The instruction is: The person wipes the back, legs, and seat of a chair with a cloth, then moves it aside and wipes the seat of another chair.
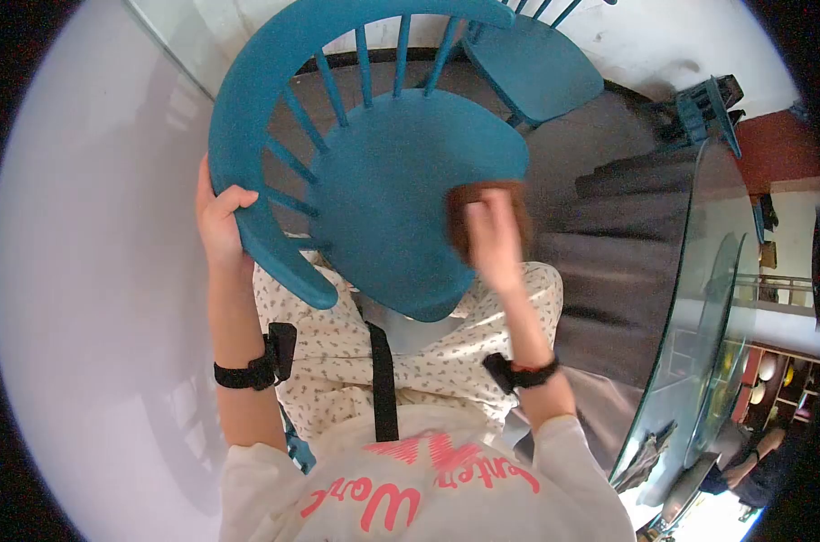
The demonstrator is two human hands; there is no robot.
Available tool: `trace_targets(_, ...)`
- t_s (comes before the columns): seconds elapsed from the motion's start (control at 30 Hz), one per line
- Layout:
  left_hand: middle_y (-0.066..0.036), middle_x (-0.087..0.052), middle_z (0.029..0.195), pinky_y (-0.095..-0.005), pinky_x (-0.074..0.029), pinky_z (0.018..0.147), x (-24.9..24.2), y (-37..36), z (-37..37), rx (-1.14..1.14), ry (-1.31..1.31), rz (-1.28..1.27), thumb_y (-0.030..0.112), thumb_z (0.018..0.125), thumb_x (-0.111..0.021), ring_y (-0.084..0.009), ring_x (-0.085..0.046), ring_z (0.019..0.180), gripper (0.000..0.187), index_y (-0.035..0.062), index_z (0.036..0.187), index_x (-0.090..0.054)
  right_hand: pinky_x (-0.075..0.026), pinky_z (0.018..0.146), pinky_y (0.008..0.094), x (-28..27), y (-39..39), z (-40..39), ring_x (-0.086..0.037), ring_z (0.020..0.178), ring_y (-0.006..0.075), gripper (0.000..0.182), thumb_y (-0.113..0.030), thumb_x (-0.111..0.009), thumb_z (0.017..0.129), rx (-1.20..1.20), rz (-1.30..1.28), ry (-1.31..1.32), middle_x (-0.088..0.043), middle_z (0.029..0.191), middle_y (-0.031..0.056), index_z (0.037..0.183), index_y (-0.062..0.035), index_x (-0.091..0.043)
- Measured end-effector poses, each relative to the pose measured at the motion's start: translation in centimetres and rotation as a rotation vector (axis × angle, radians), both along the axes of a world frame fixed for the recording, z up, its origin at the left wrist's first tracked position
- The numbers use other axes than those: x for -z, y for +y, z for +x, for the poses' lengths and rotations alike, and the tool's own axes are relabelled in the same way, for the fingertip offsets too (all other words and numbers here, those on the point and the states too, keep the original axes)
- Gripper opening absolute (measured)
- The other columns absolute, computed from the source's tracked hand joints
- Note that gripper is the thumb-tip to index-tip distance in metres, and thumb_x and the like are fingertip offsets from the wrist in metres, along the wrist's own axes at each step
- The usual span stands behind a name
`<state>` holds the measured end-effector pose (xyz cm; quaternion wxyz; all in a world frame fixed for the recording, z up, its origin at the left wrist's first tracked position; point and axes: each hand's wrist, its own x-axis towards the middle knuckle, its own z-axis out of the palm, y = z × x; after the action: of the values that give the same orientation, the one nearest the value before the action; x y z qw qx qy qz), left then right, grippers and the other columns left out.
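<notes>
A blue wooden chair [387, 172] with a curved, spindled back stands in front of my knees. My left hand [222, 221] is closed around the left side of its back rail, thumb on the inner edge. At the right part of the seat, my right hand [496, 244] holds a folded brown cloth [461, 206] against the surface. Motion blurs that hand and the cloth, and the cloth's underside is hidden.
A second blue chair [536, 68] stands behind, against the wall. Farther right is another blue chair [703, 113]. A glass tabletop [676, 307] edges the right side, and a white wall [103, 271] rises at left. Another person's arm [760, 456] shows at lower right.
</notes>
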<state>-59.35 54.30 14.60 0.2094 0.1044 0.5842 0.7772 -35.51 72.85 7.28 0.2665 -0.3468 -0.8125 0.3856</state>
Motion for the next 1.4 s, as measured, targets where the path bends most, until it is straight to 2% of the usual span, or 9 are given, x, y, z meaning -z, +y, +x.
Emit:
trace_targets(0.1,-0.014,-0.054,0.105,-0.0326,-0.046,0.082,-0.4,0.1,0.1,0.013,-0.014,-0.013,0.001,0.057,-0.050,-0.0245,-0.055,0.093,0.070,-0.0027,0.126,-0.038,-0.044,0.084,0.0393,2.7,-3.5,-3.1,-0.053,0.105,0.0364,0.031,-0.021,-0.054,0.088,-0.085,-0.419,-0.199,-0.053,0.109,0.0227,0.112,-0.0036,-0.045)
trace_targets(0.37,-0.014,-0.054,0.105,-0.0331,-0.046,0.082,-0.1,0.1,0.1,0.008,-0.008,-0.038,0.001,0.059,-0.049,-0.0248,-0.054,0.093,0.066,-0.0017,0.124,-0.040,-0.044,0.085,0.0413,10.3,-5.4,-2.4,-0.054,0.097,0.0351,0.023,-0.003,-0.057,0.077,-0.255,0.035,-0.069,-0.060,0.104,0.0150,0.100,-0.0038,-0.060)
trace_targets(0.63,-0.014,-0.052,0.105,-0.0341,-0.047,0.081,-0.6,-0.1,0.3,0.022,-0.046,-0.007,-0.001,0.061,-0.048,-0.0248,-0.055,0.092,0.065,-0.0002,0.125,-0.038,-0.041,0.087,0.0400,8.3,-6.3,-0.7,-0.050,0.098,0.0297,0.039,-0.027,-0.071,0.069,-0.606,0.334,-0.342,-0.055,0.099,0.0096,0.100,-0.0079,-0.058)
trace_targets(0.83,-0.014,-0.052,0.106,-0.0334,-0.048,0.077,-0.1,-0.2,0.0,-0.003,-0.037,-0.019,-0.001,0.061,-0.048,-0.0246,-0.055,0.091,0.068,-0.0005,0.128,-0.035,-0.043,0.078,0.0398,11.2,-7.5,-2.3,-0.054,0.089,0.0294,0.018,-0.023,-0.060,0.081,-0.486,0.466,-0.344,-0.058,0.087,0.0101,0.092,-0.0096,-0.054)
trace_targets(0.93,-0.015,-0.052,0.107,-0.0331,-0.049,0.076,0.3,-0.1,0.0,-0.027,-0.057,-0.030,-0.001,0.060,-0.049,-0.0247,-0.055,0.091,0.070,-0.0007,0.129,-0.035,-0.046,0.059,0.0487,7.6,-5.4,-2.2,-0.058,0.072,0.0426,0.018,-0.022,-0.051,0.089,-0.130,-0.051,-0.140,-0.059,0.076,0.0215,0.092,-0.0049,-0.051)
trace_targets(1.1,-0.015,-0.052,0.107,-0.0332,-0.049,0.076,0.2,0.0,0.1,-0.022,-0.046,-0.005,-0.001,0.060,-0.049,-0.0250,-0.056,0.091,0.070,-0.0013,0.129,-0.035,-0.045,0.085,0.0412,10.6,1.9,3.8,-0.055,0.096,0.0375,0.047,-0.025,-0.058,0.085,0.235,0.055,-0.318,-0.057,0.102,0.0195,0.124,-0.0045,-0.042)
trace_targets(1.2,-0.015,-0.053,0.106,-0.0334,-0.049,0.077,0.2,0.0,-0.1,-0.021,-0.048,0.000,-0.001,0.059,-0.049,-0.0252,-0.056,0.091,0.071,-0.0015,0.128,-0.035,-0.041,0.090,0.0406,10.4,1.6,5.9,-0.049,0.102,0.0354,0.051,-0.027,-0.063,0.081,0.195,0.318,-0.398,-0.051,0.109,0.0180,0.122,-0.0034,-0.043)
trace_targets(1.3,-0.015,-0.053,0.106,-0.0330,-0.049,0.077,0.1,-0.1,0.1,-0.034,-0.048,-0.006,-0.001,0.059,-0.048,-0.0251,-0.056,0.090,0.070,-0.0015,0.128,-0.036,-0.038,0.093,0.0423,8.2,-1.5,5.3,-0.045,0.107,0.0364,0.054,-0.028,-0.067,0.077,-0.021,-0.158,-0.476,-0.045,0.116,0.0192,0.118,-0.0026,-0.044)
trace_targets(1.4,-0.014,-0.053,0.105,-0.0322,-0.049,0.077,-0.1,-0.1,0.1,-0.022,-0.042,-0.006,-0.001,0.059,-0.048,-0.0248,-0.056,0.090,0.069,-0.0014,0.127,-0.037,-0.046,0.082,0.0419,10.2,-3.4,5.5,-0.054,0.095,0.0341,0.044,-0.020,-0.067,0.072,-0.098,0.294,-0.474,-0.055,0.102,0.0146,0.110,-0.0047,-0.050)
